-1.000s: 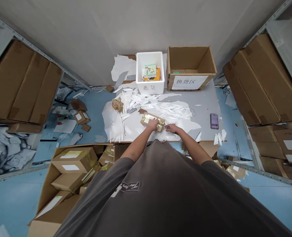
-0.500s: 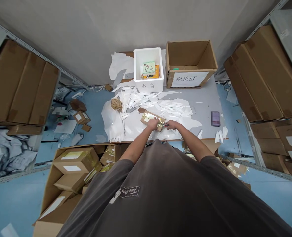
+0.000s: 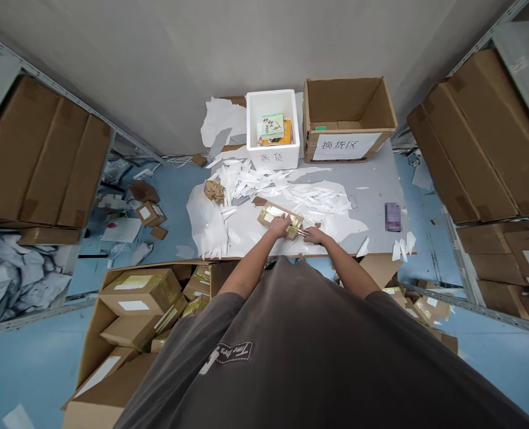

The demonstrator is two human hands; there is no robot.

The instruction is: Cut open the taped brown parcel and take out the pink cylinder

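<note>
A small cardboard box wrapped in shiny tape lies at a slant on the table near its front edge. My left hand grips it from above, near the middle of its front side. At the box's right end, my right hand is closed round a slim cutter with red and silver parts. The tool's tip is at or very near the box's end; whether it touches cannot be made out. White paper strips and sheets lie under and around the box.
Behind stand a white foam bin holding small packs and a large open carton. Crumpled brown paper lies left, a purple blurred item right. A carton of parcels stands front left; shelves flank both sides.
My right hand and the cutter have shifted slightly down relative to the box's right end. A small brown scrap now shows beside my right hand. The whole view has shifted slightly.
</note>
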